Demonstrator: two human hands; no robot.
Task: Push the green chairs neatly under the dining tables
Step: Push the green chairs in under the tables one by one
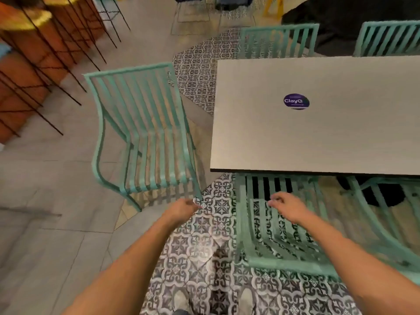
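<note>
Five green chairs [145, 133], one table [318, 137], two hands [181, 208]

Patterned floor tiles [218, 244]; black wire stools [54, 53] left.

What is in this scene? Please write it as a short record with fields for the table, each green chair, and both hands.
table: white dining table, purple round sticker on top
loose chair: green slatted chair at the table's left end, fully out, angled
near chair: green chair at the near side, seat front under the table edge
far chairs: two green chair backs behind the table
left hand: near the loose chair's front corner, contact unclear
right hand: above the near chair's seat, holding nothing
floor: patterned tiles
</note>
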